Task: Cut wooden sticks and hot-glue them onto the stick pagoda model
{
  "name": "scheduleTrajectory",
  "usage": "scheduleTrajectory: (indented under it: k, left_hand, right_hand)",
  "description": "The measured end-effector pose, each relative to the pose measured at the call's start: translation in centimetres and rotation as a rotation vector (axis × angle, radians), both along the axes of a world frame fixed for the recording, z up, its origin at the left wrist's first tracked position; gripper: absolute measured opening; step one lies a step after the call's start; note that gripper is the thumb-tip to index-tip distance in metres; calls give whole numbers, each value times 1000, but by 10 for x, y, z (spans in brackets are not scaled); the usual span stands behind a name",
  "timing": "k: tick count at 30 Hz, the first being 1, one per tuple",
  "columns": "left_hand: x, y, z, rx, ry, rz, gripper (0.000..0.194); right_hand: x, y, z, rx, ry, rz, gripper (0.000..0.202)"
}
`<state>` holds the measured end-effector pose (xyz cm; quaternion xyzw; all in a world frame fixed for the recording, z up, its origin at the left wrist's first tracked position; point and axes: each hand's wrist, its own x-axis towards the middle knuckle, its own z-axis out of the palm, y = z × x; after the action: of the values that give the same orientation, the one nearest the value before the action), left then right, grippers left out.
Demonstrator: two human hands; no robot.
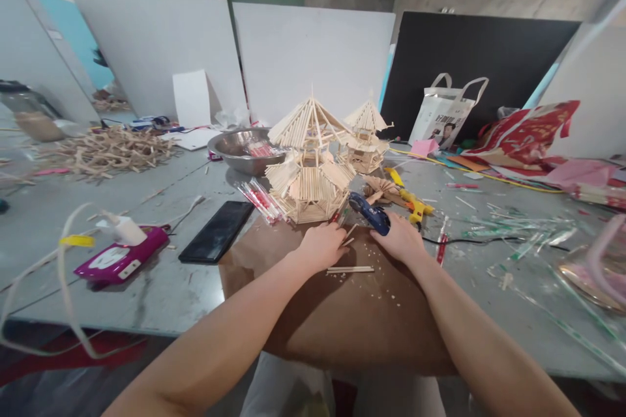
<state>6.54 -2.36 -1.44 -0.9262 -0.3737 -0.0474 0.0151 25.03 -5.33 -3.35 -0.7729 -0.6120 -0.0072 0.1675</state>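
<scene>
My left hand [323, 245] is closed around thin wooden sticks [350, 234] that poke out by its fingers, low in front of a pagoda model [313, 176] built of sticks. My right hand [400, 238] grips a dark blue tool [369, 212], its front end pointing toward the model. Beneath both hands lies a brown board [342, 332]. Cut sticks [350, 270] and small chips rest on that board. Behind the first model, to the right, stands a smaller pagoda model [366, 137].
A black phone [216, 232] and a purple power strip [122, 254] lie left. Farther back are a stick pile [110, 151] and a metal bowl [235, 153]. A yellow glue gun [415, 205], plastic wrappers [523, 241] and a white bag [440, 114] are at right.
</scene>
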Motion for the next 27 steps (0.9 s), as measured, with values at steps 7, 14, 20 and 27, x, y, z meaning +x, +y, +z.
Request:
scheduleTrajectory:
  k: [7, 14, 20, 27]
  left_hand:
    - [5, 9, -7, -28, -65, 122, 30]
    - [6, 10, -10, -60, -59, 99, 21]
    - [1, 17, -9, -147, -204, 137, 18]
    - [-3, 18, -7, -647, -666, 112, 20]
  right_hand:
    - [0, -1, 0, 18, 15, 20, 45]
    - [1, 0, -2, 34, 10, 13, 48]
    - [1, 0, 0, 13, 28, -5, 48]
    - [-2, -2, 1, 77, 52, 12, 51]
